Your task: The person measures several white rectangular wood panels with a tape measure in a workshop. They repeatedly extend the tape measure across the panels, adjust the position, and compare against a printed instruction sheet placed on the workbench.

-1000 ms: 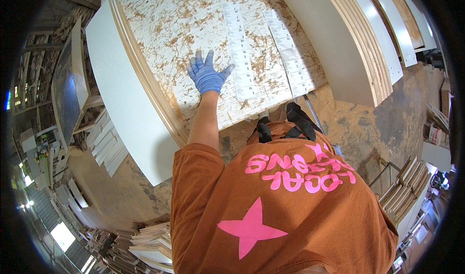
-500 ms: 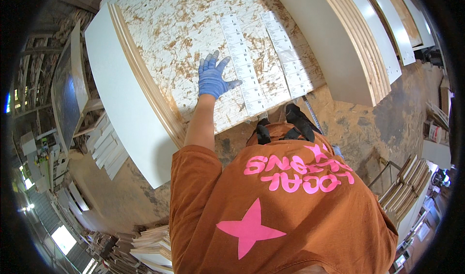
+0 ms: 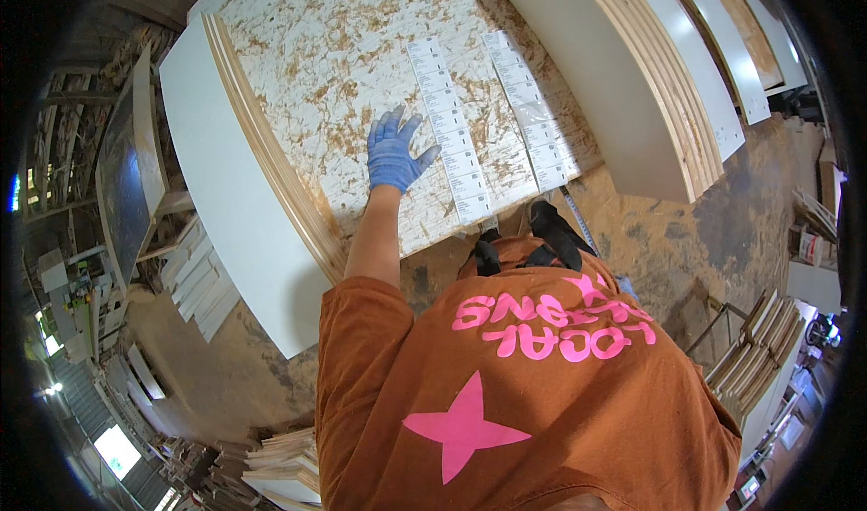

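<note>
My left hand (image 3: 395,154), in a blue knit glove, lies with fingers spread on a worn white tabletop (image 3: 334,87) with brown scuffs. It holds nothing. Just right of its thumb runs a strip of white printed labels (image 3: 449,132). Farther right is a second label strip (image 3: 528,105), roughly parallel to the first, with a shiny patch on it. My right hand does not show; a small bit of blue beside my shirt's right edge is too little to make out.
Stacked white panels with pale wood edges (image 3: 239,195) flank the left side. A taller panel stack (image 3: 623,87) borders the right, with more boards beyond. Narrow white strips (image 3: 206,276) lie lower left. A tape measure blade (image 3: 578,218) hangs by the table's near edge.
The view has shifted slightly, so the label strips sit a little lower. My left hand stays spread on the tabletop, its thumb angled slightly more upward.
</note>
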Demonstrator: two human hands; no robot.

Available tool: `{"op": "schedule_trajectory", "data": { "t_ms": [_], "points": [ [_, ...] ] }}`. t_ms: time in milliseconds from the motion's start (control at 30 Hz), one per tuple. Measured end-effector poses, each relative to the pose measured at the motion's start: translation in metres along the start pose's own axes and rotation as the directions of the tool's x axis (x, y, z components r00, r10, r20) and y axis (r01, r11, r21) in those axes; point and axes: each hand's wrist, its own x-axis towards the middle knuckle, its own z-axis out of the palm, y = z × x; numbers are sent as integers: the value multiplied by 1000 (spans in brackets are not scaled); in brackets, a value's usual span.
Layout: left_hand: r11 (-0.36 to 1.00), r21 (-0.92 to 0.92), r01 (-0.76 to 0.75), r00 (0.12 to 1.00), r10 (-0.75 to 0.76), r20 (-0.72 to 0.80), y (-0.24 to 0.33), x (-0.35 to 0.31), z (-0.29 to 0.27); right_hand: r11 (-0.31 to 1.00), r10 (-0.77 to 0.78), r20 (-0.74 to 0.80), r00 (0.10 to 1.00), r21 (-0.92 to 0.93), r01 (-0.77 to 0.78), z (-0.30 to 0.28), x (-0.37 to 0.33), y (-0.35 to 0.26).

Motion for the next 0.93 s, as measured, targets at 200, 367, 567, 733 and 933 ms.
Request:
{"op": "schedule_trajectory", "data": {
  "t_ms": [200,367,567,733,933],
  "points": [
    [999,-28,-22,1000,22,-2,5,8,6,994,61,-141,988,-81,-73,8,-13,11],
    [999,27,22,999,-21,-39,-5,-8,-3,912,-79,-27,997,-405,61,13,-77,-123],
    [999,-12,-38,998,38,-52,10,5,-1,976,-11,0,1000,-216,11,16,-119,-135],
    [999,6,-42,994,43,-100,7,2,4,991,44,-21,999,-128,-47,21,-122,-134],
    [997,-44,-57,990,51,-131,-11,1,25,928,116,-5,993,-356,-110,22,-137,-149]
  ]
}}
